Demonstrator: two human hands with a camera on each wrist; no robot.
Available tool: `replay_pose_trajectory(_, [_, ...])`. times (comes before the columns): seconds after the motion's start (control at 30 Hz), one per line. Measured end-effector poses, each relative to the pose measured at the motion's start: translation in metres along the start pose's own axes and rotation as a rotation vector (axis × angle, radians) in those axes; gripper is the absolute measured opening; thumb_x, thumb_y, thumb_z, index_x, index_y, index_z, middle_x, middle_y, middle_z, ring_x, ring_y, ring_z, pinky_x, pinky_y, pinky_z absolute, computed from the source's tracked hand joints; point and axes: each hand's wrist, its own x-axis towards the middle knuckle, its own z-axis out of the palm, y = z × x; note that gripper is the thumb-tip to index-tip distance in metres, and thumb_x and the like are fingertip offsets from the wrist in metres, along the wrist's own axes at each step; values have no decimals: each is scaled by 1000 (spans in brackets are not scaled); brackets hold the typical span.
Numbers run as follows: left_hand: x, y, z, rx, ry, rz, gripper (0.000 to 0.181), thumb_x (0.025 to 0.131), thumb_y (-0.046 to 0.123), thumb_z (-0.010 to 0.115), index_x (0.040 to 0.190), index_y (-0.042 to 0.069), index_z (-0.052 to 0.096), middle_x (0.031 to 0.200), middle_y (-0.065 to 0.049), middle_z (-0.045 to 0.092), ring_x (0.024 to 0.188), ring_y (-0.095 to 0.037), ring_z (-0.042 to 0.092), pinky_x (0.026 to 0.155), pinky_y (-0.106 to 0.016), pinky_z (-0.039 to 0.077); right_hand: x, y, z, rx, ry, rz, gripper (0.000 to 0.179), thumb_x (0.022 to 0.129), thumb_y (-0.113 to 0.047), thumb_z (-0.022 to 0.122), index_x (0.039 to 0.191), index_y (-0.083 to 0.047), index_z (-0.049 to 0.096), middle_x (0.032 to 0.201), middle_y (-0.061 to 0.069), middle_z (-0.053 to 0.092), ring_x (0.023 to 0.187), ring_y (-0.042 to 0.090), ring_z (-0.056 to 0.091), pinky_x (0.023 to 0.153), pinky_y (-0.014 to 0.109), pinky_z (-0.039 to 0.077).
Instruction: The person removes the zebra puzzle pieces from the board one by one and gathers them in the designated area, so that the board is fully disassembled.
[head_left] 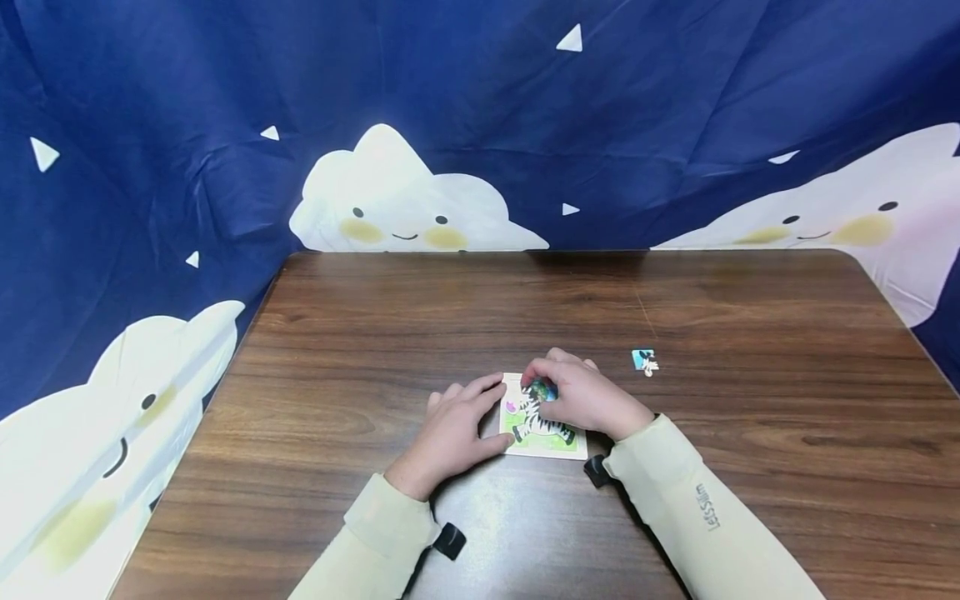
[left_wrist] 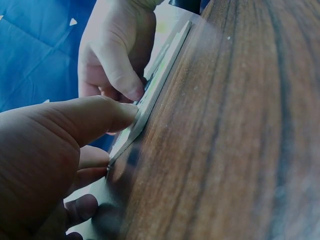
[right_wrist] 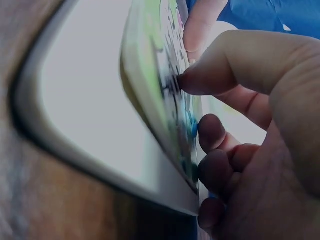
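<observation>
A small zebra jigsaw puzzle [head_left: 542,443] with a pale border and green grass lies flat on the table. My left hand [head_left: 455,427] rests at its left side, thumb near the lower left edge and index fingertip at the top corner. In the left wrist view, the left thumb [left_wrist: 107,114] presses on the board's edge. Bent over the upper right of the picture, my right hand [head_left: 588,400] pinches a blue-green puzzle piece [head_left: 543,389] between thumb and index finger. The right thumb [right_wrist: 207,75] meets the zebra's stripes; the hand partly hides the piece.
One loose puzzle piece [head_left: 644,361], blue with part of a zebra, lies to the right, beyond the right hand. The brown wooden table [head_left: 360,333] ends at a blue curtain [head_left: 465,75] with white clouds. Dark straps circle both wrists.
</observation>
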Motion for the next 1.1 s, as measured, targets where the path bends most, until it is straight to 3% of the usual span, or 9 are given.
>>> replay_pose_trajectory(0.3, [0,1,-2,15,-8,-4,72,83,49,72,146,17,55,154,7,45,106,-19,52,76,-34,30,-1,2,1,35,14,21,34,78,-9,76,107,-24,68,101,-4,54,93,18,51,86,42,31])
replay_pose_trajectory(0.53, [0,2,-3,21,-17,-6,71,84,50,72,146,17,56,155,8,44,106,-19,52,75,-33,29,-4,-1,0,43,53,24,36,81,-7,76,116,-14,68,109,0,61,102,21,56,95,48,36])
replay_pose_trajectory(0.7, [0,2,-3,18,-13,-5,72,84,50,72,145,17,56,155,8,45,107,-19,52,76,-34,30,-4,-2,0,23,54,14,28,82,-7,75,110,-13,70,106,-1,61,100,21,56,93,45,43])
replay_pose_trajectory(0.87, [0,1,-3,16,-6,-3,72,84,49,72,146,17,56,154,7,45,106,-20,53,76,-34,30,-5,-1,1,19,58,-1,28,82,-8,74,109,-14,72,107,-3,61,102,20,56,94,47,41])
replay_pose_trajectory(1.1, [0,1,-2,8,-14,-3,72,84,49,72,146,16,55,155,7,44,107,-19,52,77,-34,30,-11,3,1,65,134,20,25,79,-14,79,102,-11,71,88,-1,55,82,17,53,76,35,43])
